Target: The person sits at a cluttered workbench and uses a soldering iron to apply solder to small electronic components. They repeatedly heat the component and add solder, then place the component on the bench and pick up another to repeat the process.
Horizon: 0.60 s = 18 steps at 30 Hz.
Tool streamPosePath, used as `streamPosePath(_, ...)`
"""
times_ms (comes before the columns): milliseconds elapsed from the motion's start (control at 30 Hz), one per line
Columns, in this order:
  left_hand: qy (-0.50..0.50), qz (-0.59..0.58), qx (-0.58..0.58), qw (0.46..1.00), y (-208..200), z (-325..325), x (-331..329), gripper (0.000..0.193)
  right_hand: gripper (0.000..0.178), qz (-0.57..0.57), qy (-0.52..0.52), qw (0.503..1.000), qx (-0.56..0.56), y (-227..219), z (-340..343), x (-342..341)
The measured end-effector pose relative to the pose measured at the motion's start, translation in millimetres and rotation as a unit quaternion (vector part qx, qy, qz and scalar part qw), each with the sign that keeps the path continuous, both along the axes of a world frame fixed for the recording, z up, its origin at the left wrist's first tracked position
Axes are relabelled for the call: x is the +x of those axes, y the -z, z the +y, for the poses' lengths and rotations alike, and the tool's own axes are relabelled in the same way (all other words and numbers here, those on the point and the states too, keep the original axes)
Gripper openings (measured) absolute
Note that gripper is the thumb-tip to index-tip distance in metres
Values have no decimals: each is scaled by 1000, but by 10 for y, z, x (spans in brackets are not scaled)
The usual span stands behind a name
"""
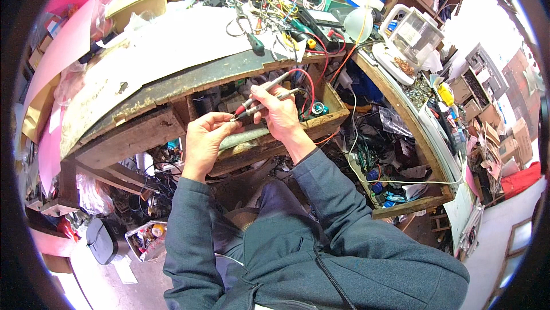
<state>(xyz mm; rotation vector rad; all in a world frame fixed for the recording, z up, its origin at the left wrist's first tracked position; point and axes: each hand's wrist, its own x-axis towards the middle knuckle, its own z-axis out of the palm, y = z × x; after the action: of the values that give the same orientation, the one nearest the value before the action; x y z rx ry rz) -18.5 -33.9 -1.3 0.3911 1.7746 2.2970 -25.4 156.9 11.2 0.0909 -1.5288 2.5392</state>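
Observation:
Two multimeter test probes are held together in my right hand (279, 116), its fingers closed round them. The red-tipped probe (243, 107) lies just above the black-tipped probe (247, 113), and both slant down to the left. A red lead (313, 85) curves away from the upper probe. At the probe tips, my left hand (204, 143) is closed in a pinch between thumb and forefinger. Whatever it pinches is too small to make out. Both hands are over an open wooden drawer (337, 119) filled with small parts.
The worn workbench (166, 76) carries a white sheet (183, 35), pliers (245, 24), a green-handled screwdriver (255, 44) and tangled wires. Right of me, another wooden drawer (409, 207) is full of parts. A clear plastic container (415, 35) stands beyond it. Cardboard boxes (137, 4) sit far left.

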Motion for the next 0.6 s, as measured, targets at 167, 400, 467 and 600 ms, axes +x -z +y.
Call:
streamPosePath(167, -2, 1, -4, 1000, -15, -8, 12, 20, 18, 4, -2, 1000, 7, 10, 1, -7)
streamPosePath(400, -2, 1, 1, 1000, -17, 3, 15, 20, 18, -2, -9, 1000, 5, 22, 12, -16)
streamPosePath(467, -4, 1, 0, 1000, -24, 3, 20, 20, 18, -7, -10, 1000, -1, 28, 2, -20)
streamPosePath(600, -6, -1, 0, 1000, -28, 7, 23, 19, 19, -3, -14, 1000, -5, 28, -7, -20)
